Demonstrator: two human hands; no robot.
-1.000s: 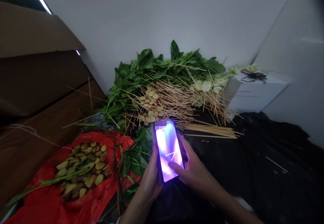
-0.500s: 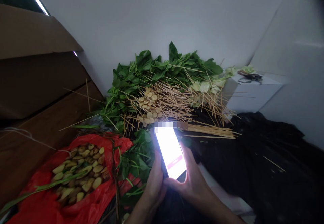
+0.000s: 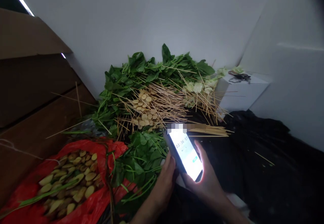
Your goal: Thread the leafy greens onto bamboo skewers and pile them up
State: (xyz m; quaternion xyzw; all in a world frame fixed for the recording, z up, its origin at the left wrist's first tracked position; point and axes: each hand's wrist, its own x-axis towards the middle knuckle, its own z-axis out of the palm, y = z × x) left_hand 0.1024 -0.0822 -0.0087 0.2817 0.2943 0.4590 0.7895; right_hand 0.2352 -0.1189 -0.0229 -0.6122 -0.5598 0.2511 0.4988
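In a corner where a white wall meets a brown cardboard box, a black plastic sheet is spread to the right, and a small white box is set against the wall. A heap of leafy greens is piled at the wall, crossed by loose bamboo skewers. A red plastic bag of pale vegetable slices lies nearest the left.

A smartphone is held just beside the greens, pinched along its edges in the closed grip of the left hand and right hand. If that grip slipped, the smartphone could be dropped among the leaves, and the skewers could be knocked by a careless turn. Open room is judged to lie rightward over the sheet.
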